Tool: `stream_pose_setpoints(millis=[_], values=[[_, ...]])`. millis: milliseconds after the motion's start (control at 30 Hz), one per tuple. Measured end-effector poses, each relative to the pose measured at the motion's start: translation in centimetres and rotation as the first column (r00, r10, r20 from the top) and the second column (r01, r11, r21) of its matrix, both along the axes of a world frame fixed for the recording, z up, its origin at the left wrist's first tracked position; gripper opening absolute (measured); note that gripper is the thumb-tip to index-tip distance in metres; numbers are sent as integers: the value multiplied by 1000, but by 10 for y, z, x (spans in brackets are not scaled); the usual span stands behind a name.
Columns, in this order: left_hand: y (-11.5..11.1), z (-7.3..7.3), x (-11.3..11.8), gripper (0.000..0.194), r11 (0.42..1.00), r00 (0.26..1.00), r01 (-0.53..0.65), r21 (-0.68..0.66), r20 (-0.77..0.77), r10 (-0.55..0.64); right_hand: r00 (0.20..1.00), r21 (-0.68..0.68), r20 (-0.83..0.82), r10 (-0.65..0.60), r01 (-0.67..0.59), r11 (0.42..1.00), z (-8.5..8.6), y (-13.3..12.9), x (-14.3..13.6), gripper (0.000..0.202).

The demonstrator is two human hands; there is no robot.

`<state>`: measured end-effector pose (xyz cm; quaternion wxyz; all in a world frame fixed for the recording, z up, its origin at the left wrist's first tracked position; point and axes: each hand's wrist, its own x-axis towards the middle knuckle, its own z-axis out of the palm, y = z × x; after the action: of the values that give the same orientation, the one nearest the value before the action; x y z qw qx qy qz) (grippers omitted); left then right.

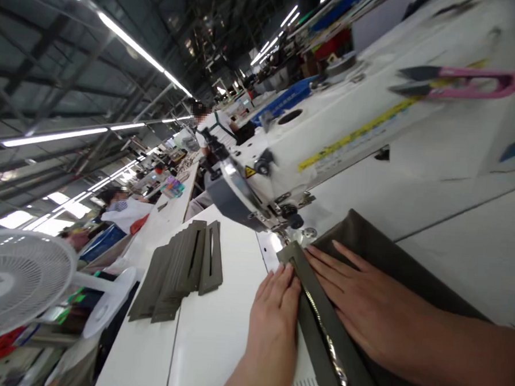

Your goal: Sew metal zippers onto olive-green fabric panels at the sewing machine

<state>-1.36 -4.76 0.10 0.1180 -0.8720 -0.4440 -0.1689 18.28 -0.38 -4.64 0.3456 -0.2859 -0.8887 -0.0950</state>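
Observation:
A dark olive strip with a metal zipper [320, 323] runs from the sewing machine's needle area [284, 238] toward me, over a larger dark olive piece of material [367, 233]. My left hand [272, 332] rests along the strip's left edge, fingers together and slightly bent, tips touching it near the presser foot. My right hand [375, 303] lies flat with fingers stretched out, pressing on the strip's right side and the larger piece. The thumb of my left hand is hidden. The sewing machine [240, 192] stands just beyond my fingertips.
Left of the machine lies a fanned stack of slotted olive pieces [178, 269]. Pink-handled thread snips [462, 83] and a yellow measuring tape [359, 132] are on the machine's arm. A white fan [15, 284] stands at the left. Another person [218, 127] sits beyond the machine.

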Motion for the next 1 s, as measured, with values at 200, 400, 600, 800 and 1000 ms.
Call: stream_pose_setpoints(millis=[200, 400, 600, 800, 1000], values=[[-3, -8, 8, 32, 994, 993, -106, -7, 45, 106, 998, 59, 23, 62, -63, 996, -10, 8, 6, 64], [0, -17, 7, 30, 994, 995, -99, 54, 2, 99, 996, 147, 64, 68, -77, 986, -8, 10, 9, 63], [27, -11, 11, 25, 996, 996, -92, 4, 0, 92, 996, 191, 79, 37, -52, 980, -6, 32, 9, 62], [51, -17, 9, 23, 997, 998, -65, 31, 17, 65, 990, 202, 138, 22, -50, 978, -4, 54, 8, 65], [49, -18, 9, 26, 997, 997, -59, 50, 61, 56, 991, 241, 130, 19, -50, 969, -2, 51, 9, 65]])
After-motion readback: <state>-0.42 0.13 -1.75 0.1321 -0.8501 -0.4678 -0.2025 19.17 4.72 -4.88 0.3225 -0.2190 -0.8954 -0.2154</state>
